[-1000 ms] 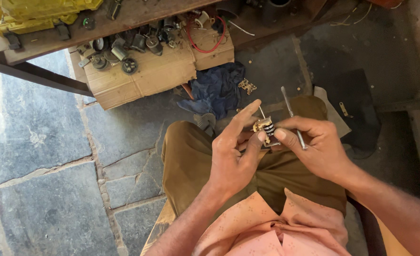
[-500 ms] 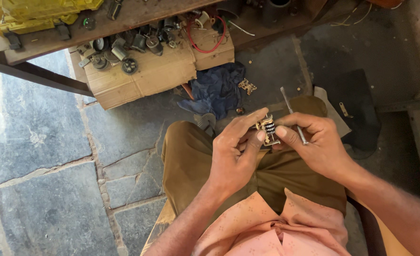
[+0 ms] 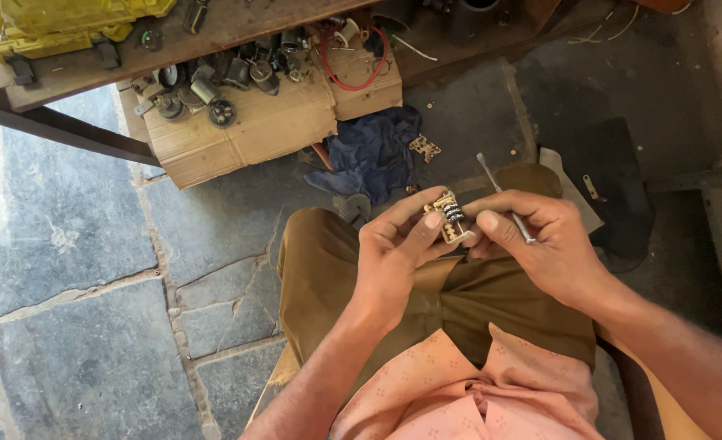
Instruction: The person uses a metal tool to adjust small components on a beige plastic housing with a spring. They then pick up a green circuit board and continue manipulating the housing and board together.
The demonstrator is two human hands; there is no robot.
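1. A small metal part with a coiled spring (image 3: 449, 217) is being held up over the lap, between both hands, just above the brown trousers (image 3: 328, 269).
2. The part is being pinched by the left hand (image 3: 394, 257), thumb on the near face and fingers curled behind it; that grip is closed on the part itself.
3. The right hand (image 3: 540, 244) is being kept closed as well: a thin metal tool (image 3: 504, 195) is being gripped in it, while its thumb and forefinger are being pressed against the part's right edge.
4. The tool's long axis is being carried on a slant, its free end pointing up and away to the left, its lower end hidden inside the fist.
5. The part is lying to the left of the right hand's grip, touching its fingertips; it is being shared almost evenly, though most of its body is being cradled by the left hand.
6. The part's own long axis is running roughly up and down, tilted slightly, with the spring near the top.
7. Beyond the knees, a dark blue rag (image 3: 377, 151) is lying on the stone floor (image 3: 76, 244), with a small brass piece (image 3: 423, 147) just beside it.
8. Farther off, a flattened cardboard sheet (image 3: 271, 130) is being used to hold loose round fittings and a loop of red wire (image 3: 353, 65).
9. What the tool's hidden end looks like cannot be told.
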